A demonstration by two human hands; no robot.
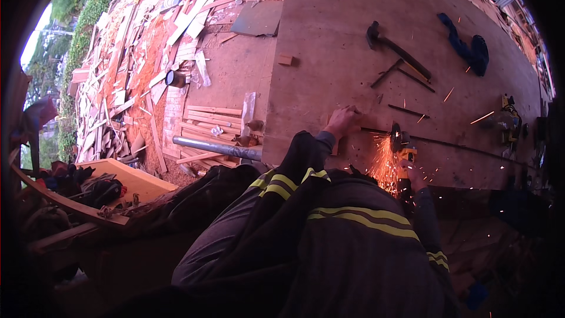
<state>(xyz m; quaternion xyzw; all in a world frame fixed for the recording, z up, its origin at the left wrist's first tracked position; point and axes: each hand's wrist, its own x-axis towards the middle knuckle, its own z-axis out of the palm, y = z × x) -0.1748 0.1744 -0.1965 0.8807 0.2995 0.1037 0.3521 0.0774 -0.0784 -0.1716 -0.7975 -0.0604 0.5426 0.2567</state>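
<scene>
While your right hand (pixel 414 173) is wrapped around the body of a yellow angle grinder (pixel 406 154), its fingers closed on the tool, your left hand (pixel 345 121) sits to its left and a little farther from you, fingers bent and pressed down by the near end of a long, thin dark rod (pixel 459 148). Whether those left fingers pinch the rod or only bear on it, you cannot tell at this size. The rod runs from beside your left hand, past the grinder's disc (pixel 398 136), and on beyond your right hand to the right. Orange sparks (pixel 385 165) spray from the disc into the space between your hands, toward your body.

Beyond both hands on the tabletop (pixel 329 23) lies a hammer (pixel 404 57), with short dark rods (pixel 416 80) just on your side of it. A blue cloth item (pixel 478 58) lies farther out and to the right of your right hand. Well to your left hand's upper left rests a small wooden block (pixel 286 59); directly left of that hand, off the tabletop, is a grey pipe (pixel 215 148).
</scene>
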